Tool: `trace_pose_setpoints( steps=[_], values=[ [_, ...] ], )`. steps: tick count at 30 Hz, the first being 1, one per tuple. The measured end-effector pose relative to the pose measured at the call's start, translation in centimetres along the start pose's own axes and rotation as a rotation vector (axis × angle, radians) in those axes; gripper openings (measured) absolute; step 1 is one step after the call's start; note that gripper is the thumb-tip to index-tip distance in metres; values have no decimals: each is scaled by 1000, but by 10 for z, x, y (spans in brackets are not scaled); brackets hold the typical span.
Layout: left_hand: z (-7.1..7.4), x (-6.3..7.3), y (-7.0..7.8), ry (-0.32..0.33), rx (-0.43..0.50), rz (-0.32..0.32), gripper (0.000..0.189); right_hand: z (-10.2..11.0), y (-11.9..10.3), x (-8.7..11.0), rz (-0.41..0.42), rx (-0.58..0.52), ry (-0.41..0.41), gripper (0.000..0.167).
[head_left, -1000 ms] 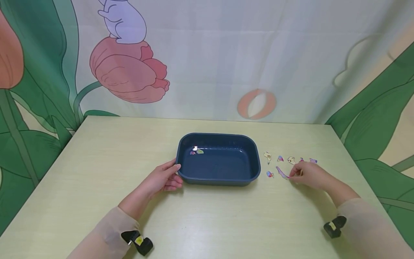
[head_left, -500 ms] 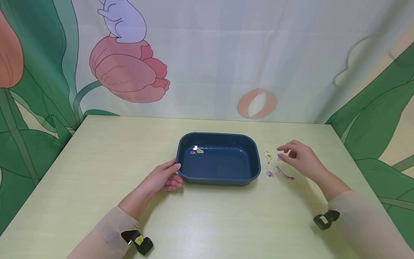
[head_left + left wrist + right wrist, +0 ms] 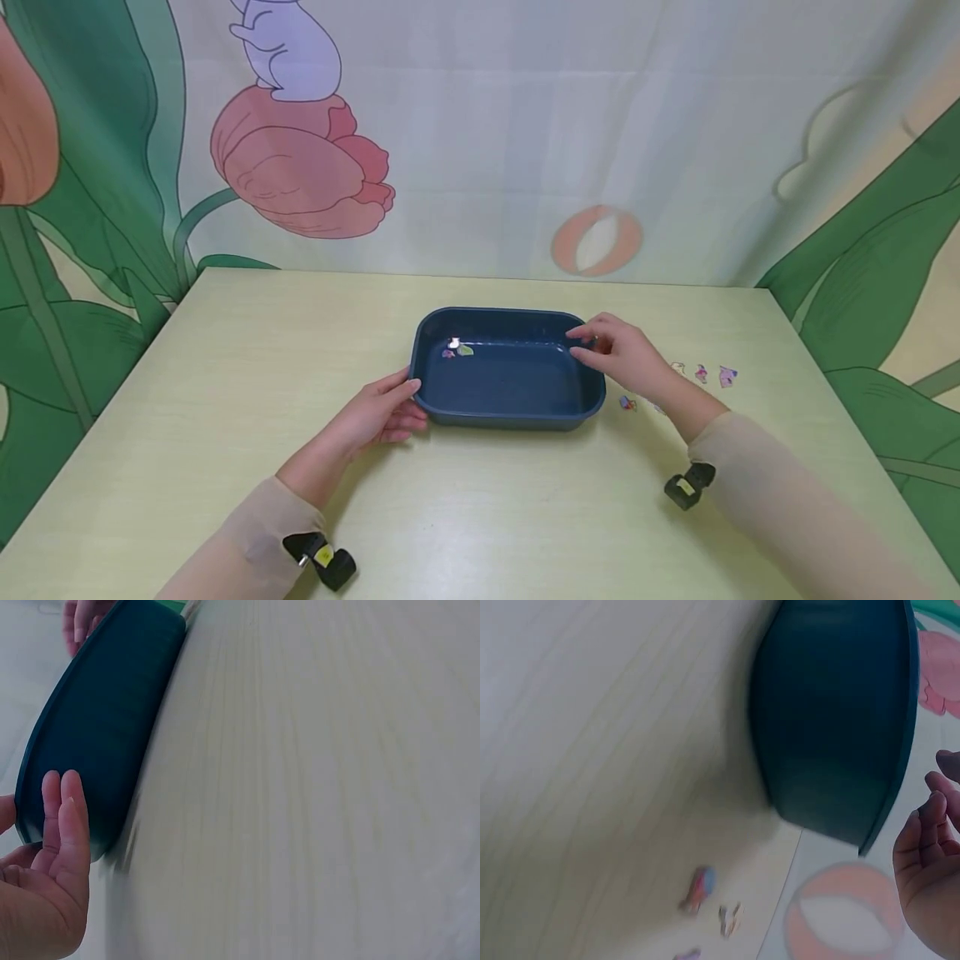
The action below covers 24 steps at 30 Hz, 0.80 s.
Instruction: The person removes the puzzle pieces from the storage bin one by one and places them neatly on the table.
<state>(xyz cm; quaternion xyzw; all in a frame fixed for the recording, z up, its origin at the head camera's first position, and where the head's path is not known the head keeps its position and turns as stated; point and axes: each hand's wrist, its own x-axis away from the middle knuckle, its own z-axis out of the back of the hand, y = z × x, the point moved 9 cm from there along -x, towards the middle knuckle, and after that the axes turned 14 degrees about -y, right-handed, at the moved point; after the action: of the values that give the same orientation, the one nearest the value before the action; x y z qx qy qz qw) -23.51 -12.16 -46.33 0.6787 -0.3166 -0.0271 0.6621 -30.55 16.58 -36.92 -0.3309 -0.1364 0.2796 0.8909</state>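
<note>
A dark blue rectangular tray point(image 3: 510, 414) sits on the table, with a few small colourful flat pieces point(image 3: 465, 350) at the left inside it. My left hand point(image 3: 384, 410) holds the tray's left end, thumb at the rim and fingers along the outer wall. Over the tray's right end hovers my right hand point(image 3: 611, 350), thumb and index fingertip apart, with nothing visible between them. Right of the tray lie more small cut-out pieces, among them a purple one point(image 3: 727, 377) and a red-blue one point(image 3: 627, 403). My right hand and forearm hide some of the others.
The pale wood table point(image 3: 480, 517) extends around the tray. A printed curtain point(image 3: 480, 142) with flowers and leaves hangs behind its back edge. Each sleeve carries a small black wrist camera, the right one point(image 3: 690, 486) low above the table.
My right hand has lifted from beside the purple strip and moved left, passing over the pieces to the tray's right end. The left hand and tray have stayed in place.
</note>
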Motion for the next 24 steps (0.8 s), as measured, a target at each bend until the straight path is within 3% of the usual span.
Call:
trace_pose_setpoints(
  steps=[8, 24],
  values=[
    [1, 1, 3, 14, -17, 2, 58, -21, -21, -34, 54, -35, -39, 24],
    [4, 6, 6, 34, -63, 22, 58, -75, -40, -99, 28, -148, -164, 30]
  ],
)
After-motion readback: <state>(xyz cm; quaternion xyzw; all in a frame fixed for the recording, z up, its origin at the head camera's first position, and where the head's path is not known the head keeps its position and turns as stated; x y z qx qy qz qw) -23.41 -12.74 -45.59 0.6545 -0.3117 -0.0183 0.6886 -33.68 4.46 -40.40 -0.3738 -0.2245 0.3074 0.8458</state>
